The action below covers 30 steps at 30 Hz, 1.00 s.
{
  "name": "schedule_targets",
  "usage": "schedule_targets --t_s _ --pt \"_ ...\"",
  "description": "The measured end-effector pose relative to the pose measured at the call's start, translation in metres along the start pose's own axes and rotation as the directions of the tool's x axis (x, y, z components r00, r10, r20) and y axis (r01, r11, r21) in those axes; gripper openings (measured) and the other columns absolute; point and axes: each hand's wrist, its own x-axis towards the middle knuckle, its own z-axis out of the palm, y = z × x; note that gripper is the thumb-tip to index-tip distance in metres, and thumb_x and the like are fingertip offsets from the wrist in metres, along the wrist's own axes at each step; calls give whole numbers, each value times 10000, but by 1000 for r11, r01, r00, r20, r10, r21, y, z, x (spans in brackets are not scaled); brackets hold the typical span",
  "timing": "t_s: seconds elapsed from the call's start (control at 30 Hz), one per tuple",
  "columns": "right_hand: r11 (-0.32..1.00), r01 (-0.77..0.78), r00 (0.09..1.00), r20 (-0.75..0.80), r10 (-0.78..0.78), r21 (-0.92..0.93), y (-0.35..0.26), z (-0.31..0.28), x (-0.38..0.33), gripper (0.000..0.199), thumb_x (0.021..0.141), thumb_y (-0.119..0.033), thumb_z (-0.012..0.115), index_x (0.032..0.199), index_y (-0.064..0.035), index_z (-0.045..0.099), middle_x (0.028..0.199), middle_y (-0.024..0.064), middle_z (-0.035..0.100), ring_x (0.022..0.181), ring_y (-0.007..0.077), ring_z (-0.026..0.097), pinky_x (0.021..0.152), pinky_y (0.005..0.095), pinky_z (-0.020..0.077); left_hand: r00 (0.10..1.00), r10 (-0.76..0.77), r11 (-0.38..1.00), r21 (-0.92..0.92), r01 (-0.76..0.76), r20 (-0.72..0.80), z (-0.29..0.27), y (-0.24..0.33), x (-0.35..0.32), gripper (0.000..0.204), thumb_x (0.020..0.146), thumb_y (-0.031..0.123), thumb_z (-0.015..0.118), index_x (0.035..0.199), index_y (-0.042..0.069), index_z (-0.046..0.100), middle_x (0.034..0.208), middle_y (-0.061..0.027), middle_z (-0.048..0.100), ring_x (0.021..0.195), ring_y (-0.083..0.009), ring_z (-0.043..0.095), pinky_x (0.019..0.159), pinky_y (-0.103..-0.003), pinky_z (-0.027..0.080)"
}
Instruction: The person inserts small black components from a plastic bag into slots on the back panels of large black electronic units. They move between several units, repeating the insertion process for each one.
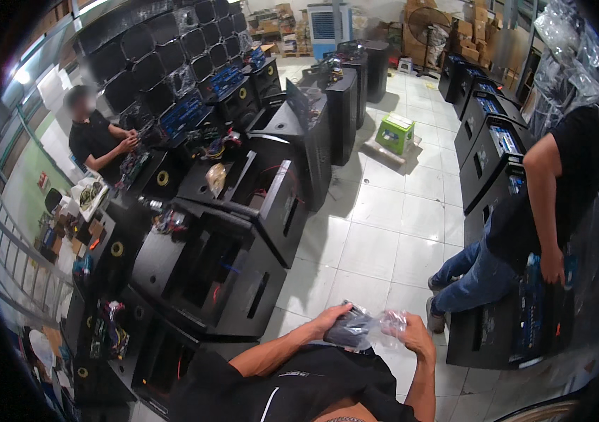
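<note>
Close to my body, my left hand [329, 321] is closed around a dark, flat, block-shaped item [345, 333] whose exact kind I cannot make out. A clear plastic bag [378, 330] spreads from that item toward the right. My right hand [419, 337] grips the bag's other side, with the thin film bunched at its fingers. Whether the dark item lies inside the bag or against it is unclear. Left of my hands stands a large black speaker cabinet [264, 299], its top open.
More black cabinets with wiring and panels line the left, where one person [92, 137] works. Another person [559, 183] bends over a cabinet [486, 330] at the right, holding a blue tool. A green box [394, 135] sits on the white tiled aisle [363, 246].
</note>
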Motion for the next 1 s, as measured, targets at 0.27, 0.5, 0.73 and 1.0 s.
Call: schedule_targets --t_s 0.27,0.5,0.73,1.0 --pt "951 134 987 122 -103 -278 -19 -110 216 568 660 -7 509 1215 -121 548 891 176 641 723 283 597 694 349 473 993 78 984 -151 -90 -88 -10 149 154 463 931 396 443 1148 -2 539 1078 -131 620 938 -232 625 842 -381 502" --pt "968 -100 989 -128 72 -230 -40 -206 375 299 740 -159 639 1021 -60 619 859 171 659 817 298 644 725 370 483 999 20 999 34 -19 -41 3 314 325 410 919 412 482 1027 26 572 942 -84 633 838 -162 613 754 -322 500" --pt "976 -212 903 -391 180 -41 -42 -304 507 339 752 -253 709 968 0 646 870 145 671 787 218 652 706 332 490 990 -128 951 291 107 52 42 457 483 427 932 414 453 1040 21 577 911 -73 639 840 -158 609 777 -312 491" --pt "978 -101 745 -638 195 181 17 -423 667 411 703 -216 763 1033 -18 618 836 120 676 749 207 654 673 317 498 961 -277 923 277 267 -4 88 583 666 440 929 385 414 1107 8 555 1018 -135 633 903 -228 630 843 -366 496"
